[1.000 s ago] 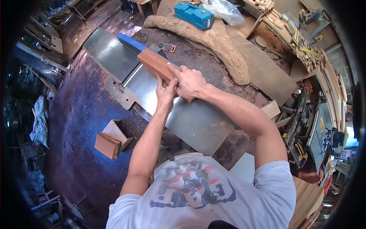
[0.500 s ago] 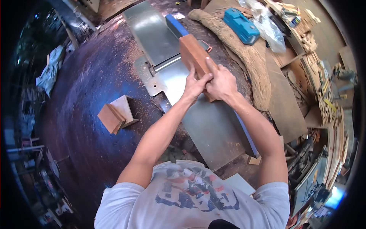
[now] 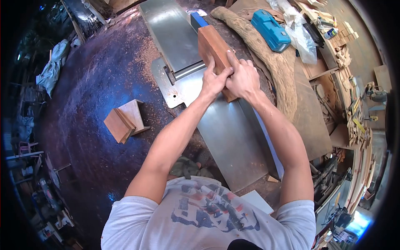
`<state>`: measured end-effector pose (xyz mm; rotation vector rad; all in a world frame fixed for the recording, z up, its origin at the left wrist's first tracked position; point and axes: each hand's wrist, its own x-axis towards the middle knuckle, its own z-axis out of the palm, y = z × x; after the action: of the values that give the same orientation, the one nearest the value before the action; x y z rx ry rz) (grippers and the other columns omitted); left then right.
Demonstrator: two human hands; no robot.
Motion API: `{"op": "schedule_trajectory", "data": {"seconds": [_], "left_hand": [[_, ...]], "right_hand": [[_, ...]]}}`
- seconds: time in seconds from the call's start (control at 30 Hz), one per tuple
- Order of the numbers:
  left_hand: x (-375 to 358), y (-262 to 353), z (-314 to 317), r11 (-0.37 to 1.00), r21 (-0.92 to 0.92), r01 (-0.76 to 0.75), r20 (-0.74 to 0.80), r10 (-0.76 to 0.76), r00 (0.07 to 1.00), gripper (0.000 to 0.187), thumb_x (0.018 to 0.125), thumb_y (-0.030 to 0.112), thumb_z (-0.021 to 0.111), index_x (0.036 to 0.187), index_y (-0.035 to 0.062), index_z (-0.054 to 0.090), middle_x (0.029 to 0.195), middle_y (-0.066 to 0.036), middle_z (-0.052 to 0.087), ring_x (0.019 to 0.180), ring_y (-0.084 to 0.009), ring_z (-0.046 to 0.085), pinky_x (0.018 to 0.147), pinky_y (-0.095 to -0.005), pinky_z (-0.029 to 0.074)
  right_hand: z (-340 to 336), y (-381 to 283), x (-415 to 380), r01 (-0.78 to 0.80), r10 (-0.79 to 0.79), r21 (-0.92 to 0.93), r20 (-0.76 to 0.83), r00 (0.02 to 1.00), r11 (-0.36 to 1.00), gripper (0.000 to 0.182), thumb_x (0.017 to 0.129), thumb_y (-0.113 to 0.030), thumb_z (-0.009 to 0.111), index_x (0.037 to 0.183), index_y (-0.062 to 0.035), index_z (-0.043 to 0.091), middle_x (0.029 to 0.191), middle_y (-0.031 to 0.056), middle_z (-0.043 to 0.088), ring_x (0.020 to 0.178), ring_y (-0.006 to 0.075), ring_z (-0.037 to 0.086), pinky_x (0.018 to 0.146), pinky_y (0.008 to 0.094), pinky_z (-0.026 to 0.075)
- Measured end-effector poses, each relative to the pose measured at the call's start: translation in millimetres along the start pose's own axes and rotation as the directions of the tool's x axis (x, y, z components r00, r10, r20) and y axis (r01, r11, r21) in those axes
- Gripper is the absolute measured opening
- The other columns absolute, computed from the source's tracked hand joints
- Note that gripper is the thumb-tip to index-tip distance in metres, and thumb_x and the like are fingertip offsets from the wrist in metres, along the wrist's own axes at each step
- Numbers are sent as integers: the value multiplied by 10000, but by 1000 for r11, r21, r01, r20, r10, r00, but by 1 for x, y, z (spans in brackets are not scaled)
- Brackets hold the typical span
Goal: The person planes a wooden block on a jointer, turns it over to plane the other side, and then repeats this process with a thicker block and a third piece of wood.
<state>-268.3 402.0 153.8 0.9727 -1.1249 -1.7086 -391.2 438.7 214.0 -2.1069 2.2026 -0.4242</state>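
Note:
A reddish-brown wooden board [image 3: 214,46] stands on edge over the metal bed of a jointer-like machine [image 3: 233,141], against its blue-edged fence [image 3: 198,20]. My left hand [image 3: 214,81] grips the board's near part from the left, thumb and fingers pressed on it. My right hand [image 3: 243,77] holds the same part from the right, one finger stretched along the top edge. Both hands touch each other. The slot with the cutter [image 3: 189,71] shows left of the board. The board hides part of the bed beneath it.
Cut wooden pieces [image 3: 125,121] rest on the dark, chip-strewn surface at the left. Beyond the fence lie a long rough piece of wood [image 3: 271,62], a teal case [image 3: 271,31] and a plastic bag [image 3: 301,35]. Wood scraps [image 3: 343,83] fill shelves at the right.
The view has shifted a little. Both hands still hold the board, which has barely moved along the machine, if at all.

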Motion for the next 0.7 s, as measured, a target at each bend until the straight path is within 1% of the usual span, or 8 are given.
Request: {"op": "schedule_trajectory", "data": {"seconds": [0.1, 0.2, 0.3, 0.33, 0.43, 0.57, 0.6, 0.7], "left_hand": [[19, -2, -8, 999, 2, -43, -38, 43, 998, 962, 973, 134, 747, 1663, -105, 120, 1450, -218, 596, 1259, -223, 636, 1029, -319, 553], [41, -3, -18, 998, 27, -62, -71, 63, 995, 942, 981, 131, 751, 1647, -134, 140, 1479, -230, 579, 1269, -225, 630, 1042, -313, 542], [65, -2, -26, 974, -80, -213, -108, 204, 973, 1002, 924, 181, 814, 1606, -191, 180, 1390, -278, 647, 1160, -237, 704, 967, -311, 582], [69, 3, -28, 976, -121, -180, -107, 167, 980, 979, 933, 136, 805, 1600, -203, 173, 1418, -268, 630, 1176, -236, 694, 962, -312, 584], [81, 16, -38, 989, -76, -126, -108, 117, 987, 988, 934, 136, 807, 1608, -194, 163, 1423, -268, 625, 1195, -231, 684, 956, -310, 586], [102, 28, -50, 986, -89, -139, -94, 131, 987, 1005, 935, 128, 804, 1618, -183, 135, 1450, -279, 600, 1192, -242, 688, 953, -312, 589], [110, 29, -54, 985, -100, -143, -103, 133, 986, 1008, 934, 130, 801, 1619, -181, 132, 1457, -284, 593, 1191, -244, 689, 952, -313, 591], [127, 35, -66, 991, -63, -118, -76, 113, 991, 983, 954, 142, 776, 1637, -150, 132, 1552, -280, 518, 1321, -279, 623, 1045, -334, 546]], "right_hand": [[5, -3, 22, -23, 23, 6, 71, 997, 1000, 845, 814, -220, 684, 1618, -123, 442, 1227, 306, 676, 1225, 467, 609, 1029, 570, 505], [6, -9, 43, -26, 23, 25, 95, 995, 999, 837, 823, -225, 679, 1617, -119, 439, 1254, 320, 670, 1250, 480, 603, 1051, 584, 491], [19, -12, 65, 11, -11, -37, -7, 1000, 999, 783, 823, -193, 688, 1579, -131, 494, 1242, 289, 699, 1163, 456, 642, 1015, 535, 528], [20, -13, 72, 6, -7, -30, -2, 1000, 1000, 796, 812, -198, 694, 1580, -133, 493, 1246, 286, 700, 1181, 451, 640, 1028, 530, 522], [21, -18, 93, 10, -12, 28, 64, 998, 1000, 807, 841, -231, 670, 1609, -118, 448, 1239, 324, 679, 1228, 479, 618, 1074, 593, 478], [25, -26, 119, 11, -10, -14, 27, 1000, 1000, 817, 783, -205, 706, 1569, -137, 494, 1195, 291, 718, 1158, 459, 650, 1004, 543, 534], [28, -27, 126, 15, -15, -18, 21, 1000, 1000, 818, 782, -204, 706, 1569, -137, 492, 1185, 294, 720, 1150, 462, 652, 1000, 546, 535], [33, -31, 145, 26, -26, -20, 2, 1000, 999, 817, 781, -202, 707, 1566, -137, 492, 1165, 301, 724, 1134, 470, 658, 994, 550, 538]]}}
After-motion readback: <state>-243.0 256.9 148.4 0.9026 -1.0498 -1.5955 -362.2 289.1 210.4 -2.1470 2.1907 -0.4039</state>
